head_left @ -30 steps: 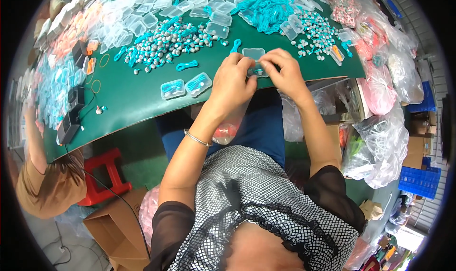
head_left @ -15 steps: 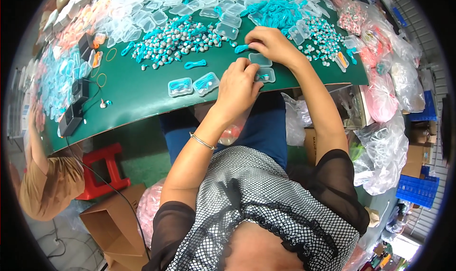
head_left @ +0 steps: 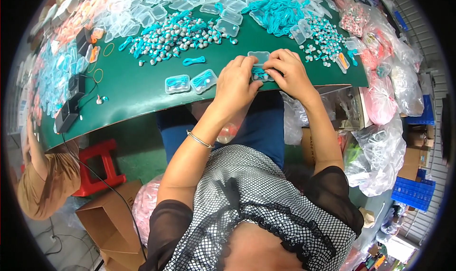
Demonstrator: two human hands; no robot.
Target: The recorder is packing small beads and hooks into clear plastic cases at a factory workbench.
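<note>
The right hand [head_left: 289, 74] has come back from farther out on the surface [head_left: 137, 100] to the open box [head_left: 267, 78], and the cord [head_left: 258, 72] that lay beyond the box no longer shows there; a turquoise one now sits inside. So the box looks to have its cord, I'd judge, though its lid [head_left: 259, 55] lies folded back. From here, the right fingers bend over the cord, seemingly pressing it; the left hand [head_left: 236, 82] steadies the box's left side, but I can't tell how tightly. The box sits near the front edge, right of two filled boxes [head_left: 204, 82].
</note>
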